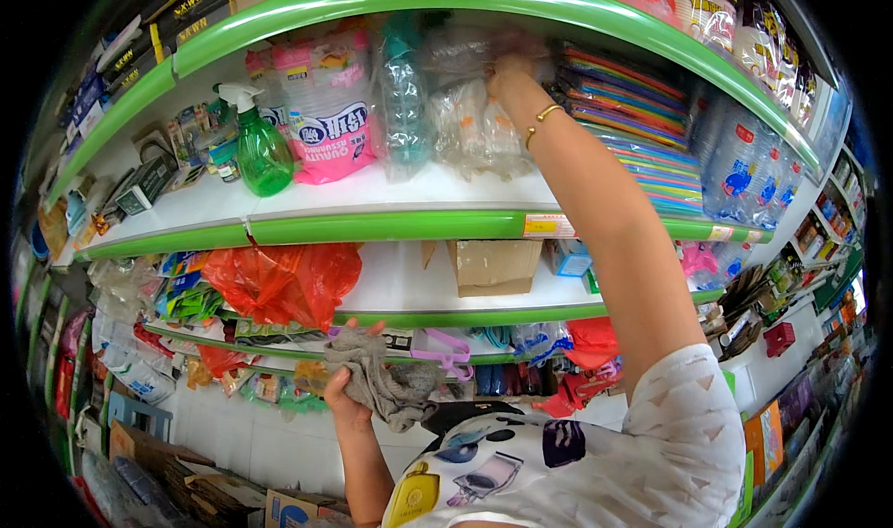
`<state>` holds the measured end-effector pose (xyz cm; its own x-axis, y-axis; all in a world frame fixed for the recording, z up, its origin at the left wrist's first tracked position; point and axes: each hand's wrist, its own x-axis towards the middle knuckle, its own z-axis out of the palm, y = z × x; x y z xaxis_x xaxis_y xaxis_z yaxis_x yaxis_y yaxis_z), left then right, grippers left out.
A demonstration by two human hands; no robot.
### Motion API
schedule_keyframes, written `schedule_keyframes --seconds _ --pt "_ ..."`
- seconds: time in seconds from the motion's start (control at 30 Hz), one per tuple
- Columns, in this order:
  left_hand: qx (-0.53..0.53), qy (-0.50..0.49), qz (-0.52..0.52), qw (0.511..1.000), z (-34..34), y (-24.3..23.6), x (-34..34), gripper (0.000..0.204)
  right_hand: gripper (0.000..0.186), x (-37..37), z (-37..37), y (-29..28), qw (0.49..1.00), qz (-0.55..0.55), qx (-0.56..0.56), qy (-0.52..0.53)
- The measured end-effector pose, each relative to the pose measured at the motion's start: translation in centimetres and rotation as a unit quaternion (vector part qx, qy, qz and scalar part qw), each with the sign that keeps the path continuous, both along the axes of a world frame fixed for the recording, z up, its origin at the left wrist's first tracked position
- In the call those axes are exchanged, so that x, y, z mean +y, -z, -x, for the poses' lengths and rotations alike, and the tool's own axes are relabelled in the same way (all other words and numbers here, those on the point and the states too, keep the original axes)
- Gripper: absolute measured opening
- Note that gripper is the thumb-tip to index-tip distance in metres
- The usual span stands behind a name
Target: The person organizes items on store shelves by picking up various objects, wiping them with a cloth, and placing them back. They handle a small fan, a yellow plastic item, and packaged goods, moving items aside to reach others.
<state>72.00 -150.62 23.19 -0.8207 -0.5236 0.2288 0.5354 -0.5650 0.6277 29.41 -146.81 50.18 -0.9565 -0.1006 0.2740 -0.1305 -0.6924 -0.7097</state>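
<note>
Right hand (513,72) (past shelf edge (391,228))

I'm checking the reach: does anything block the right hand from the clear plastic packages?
Nothing visible does: the right hand is at the clear plastic packages; the teal pack stands left of them and the colorful stack right, neither in between.

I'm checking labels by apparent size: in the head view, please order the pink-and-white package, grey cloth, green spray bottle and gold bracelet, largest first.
1. Pink-and-white package
2. Grey cloth and green spray bottle: too close to rank
3. Gold bracelet
</note>
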Motion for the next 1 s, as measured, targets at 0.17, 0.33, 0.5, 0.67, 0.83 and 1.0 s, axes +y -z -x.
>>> schedule_keyframes --seconds 0.17,0.33,0.5,0.67,0.83,1.0 --pt "-0.003 -0.060 -0.005 0.998 -0.8 0.1 0.0 0.081 0.035 2.0 -1.0 -0.7 0.964 -0.245 0.104 0.025" --pt "0.001 -0.063 -0.012 0.998 -0.6 0.1 0.0 0.079 0.037 5.2 -2.0 -1.0 0.889 -0.416 0.189 0.028" --pt "0.007 -0.025 -0.033 0.999 0.1 1.6 -0.9 0.074 0.040 6.4 -4.3 -0.8 0.896 -0.425 0.128 0.011" --pt "0.006 -0.044 -0.038 0.998 0.3 1.5 -0.9 0.074 0.044 7.6 -6.2 0.4 0.890 -0.414 0.188 -0.007" --pt "-0.023 -0.021 -0.059 0.998 1.4 1.0 -0.8 0.076 0.043 7.2 -7.1 1.0 0.605 -0.521 0.568 0.202" --pt "0.000 -0.004 -0.057 0.998 3.1 0.6 -0.2 0.066 0.042 5.0 -11.4 2.6 0.535 -0.527 0.588 0.300"
